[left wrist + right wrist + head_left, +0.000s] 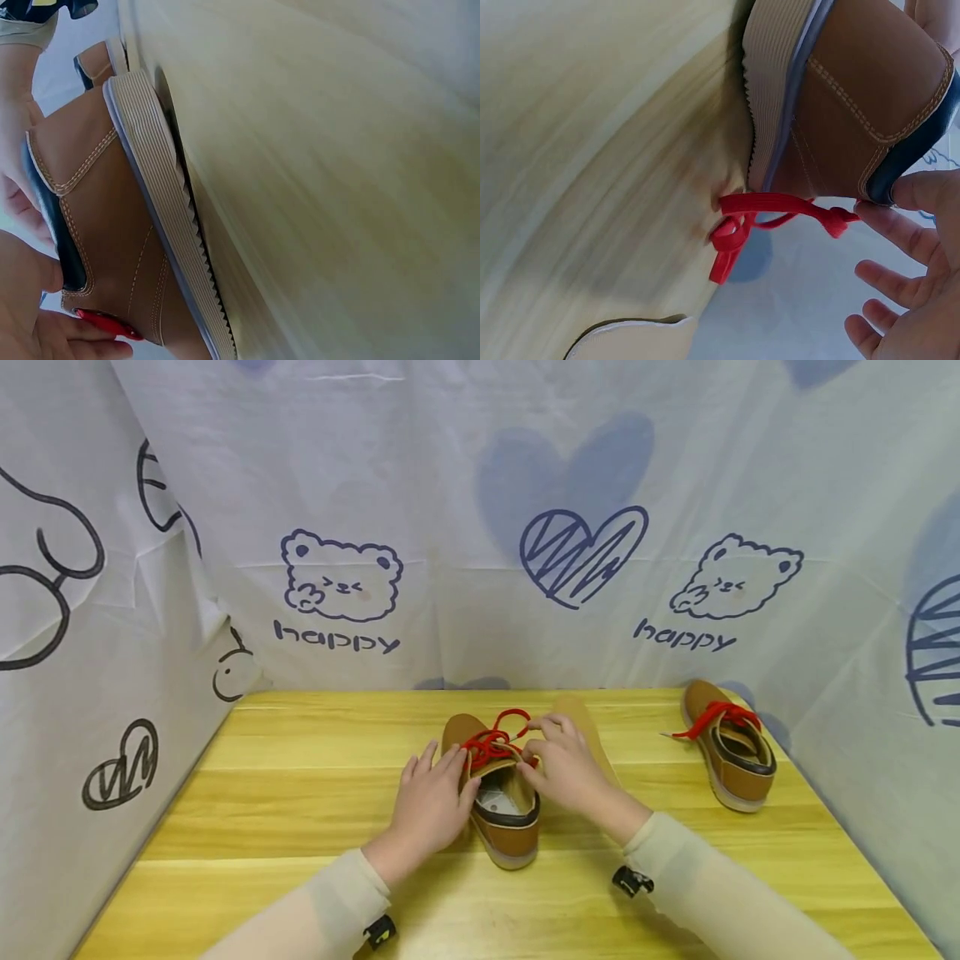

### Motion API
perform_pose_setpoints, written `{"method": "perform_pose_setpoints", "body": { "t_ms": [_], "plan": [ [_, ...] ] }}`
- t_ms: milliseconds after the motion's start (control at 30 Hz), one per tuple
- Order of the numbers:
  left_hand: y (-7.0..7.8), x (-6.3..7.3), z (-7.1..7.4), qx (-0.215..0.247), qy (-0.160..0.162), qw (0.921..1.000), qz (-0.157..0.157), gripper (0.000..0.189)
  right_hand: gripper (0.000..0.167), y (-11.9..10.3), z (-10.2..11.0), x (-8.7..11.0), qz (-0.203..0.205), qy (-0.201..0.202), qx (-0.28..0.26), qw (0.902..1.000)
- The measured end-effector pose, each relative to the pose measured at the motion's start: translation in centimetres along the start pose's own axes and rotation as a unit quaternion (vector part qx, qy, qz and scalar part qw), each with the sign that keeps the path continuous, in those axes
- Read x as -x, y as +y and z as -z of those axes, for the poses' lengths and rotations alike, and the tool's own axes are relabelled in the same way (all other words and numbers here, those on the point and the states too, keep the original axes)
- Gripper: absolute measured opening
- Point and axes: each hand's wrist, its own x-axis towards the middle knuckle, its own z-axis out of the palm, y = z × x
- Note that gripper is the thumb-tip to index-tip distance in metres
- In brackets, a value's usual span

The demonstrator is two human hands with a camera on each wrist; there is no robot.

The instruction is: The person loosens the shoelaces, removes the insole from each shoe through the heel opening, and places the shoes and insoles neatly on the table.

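Right wrist view: right hand pinches the brown shoe by its collar; left hand touches the left side, grip indeterminable.

1. L side: wide run of tbl btwn L hand and L cloth; passable.
2. Near shoe: hands flank its collar L+R, side access blkd; gap from above btwn them.
3. Front: free strip behind heel, btwn forearms; sleeves wall off both sides.
4. R of near shoe: tight; R hand, flat tan pc just beyond. Red lace loops out by fingers, snag pt.
5. Btwn tan pc and R shoe: lane OK, lace end pokes in.
6. Far edge: back cloth blks.
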Motion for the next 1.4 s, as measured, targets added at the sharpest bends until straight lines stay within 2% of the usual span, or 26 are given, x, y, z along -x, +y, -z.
{"method": "perform_pose_setpoints", "body": {
  "t_ms": [300, 533, 833, 1133, 1400],
  "plan": [
    [-1.0, -0.6, 0.4, -0.018, -0.008, 0.9994, -0.027, 0.05, 0.019, -1.2, -0.3, 0.4, 0.003, -0.003, -0.004, 1.0],
    [-1.9, -0.7, 0.5, -0.001, -0.014, 0.9994, -0.033, 0.048, 0.02, -1.9, -0.9, 0.7, -0.004, 0.005, -0.021, 0.9998],
    [-2.1, -0.7, 0.6, 0.013, -0.017, 0.9991, -0.036, 0.049, 0.021, -1.9, -1.0, 0.7, -0.016, 0.001, -0.031, 0.9994],
    [-1.5, -0.8, 0.8, 0.037, -0.007, 0.9986, -0.036, 0.052, 0.015, -1.8, 0.8, 0.8, -0.025, -0.015, -0.058, 0.9979],
    [-0.7, -1.0, 1.2, 0.054, -0.005, 0.9979, -0.037, 0.054, 0.01, -1.4, 3.0, 1.6, -0.032, -0.025, -0.061, 0.9973]
  ]
}}
